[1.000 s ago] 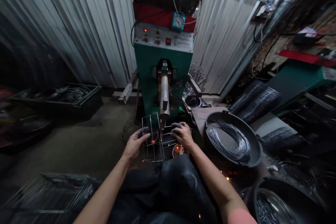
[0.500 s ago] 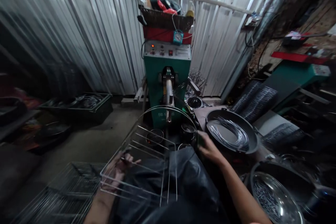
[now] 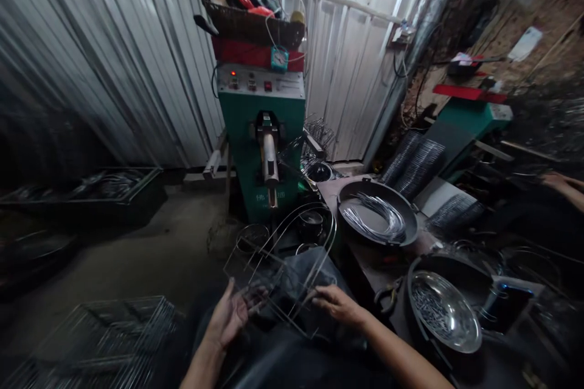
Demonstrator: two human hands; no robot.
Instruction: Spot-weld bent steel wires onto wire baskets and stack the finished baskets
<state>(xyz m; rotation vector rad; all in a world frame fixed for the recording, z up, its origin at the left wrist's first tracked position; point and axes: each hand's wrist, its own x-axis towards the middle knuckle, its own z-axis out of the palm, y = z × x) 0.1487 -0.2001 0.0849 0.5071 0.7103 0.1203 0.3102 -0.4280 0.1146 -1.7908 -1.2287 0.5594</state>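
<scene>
A wire rack (image 3: 285, 255) with a curved hoop top hangs tilted over my lap, above my dark apron (image 3: 292, 340). My left hand (image 3: 230, 316) cups its lower left corner, fingers curled on the wires. My right hand (image 3: 335, 304) grips the rack's right edge. The green welding machine (image 3: 262, 134) with its grey arm stands just beyond the rack, apart from it.
A dark pan of curved wire pieces (image 3: 378, 219) and a metal bowl of small parts (image 3: 444, 310) sit on the bench to the right. Finished wire racks (image 3: 98, 334) pile at lower left. A crate (image 3: 91, 185) stands by the corrugated wall. Another person's arm (image 3: 563, 185) shows far right.
The rack left the machine's arm and came down onto my lap, turning as it went. My right hand returned from the bench side to grip the rack. The view swung right.
</scene>
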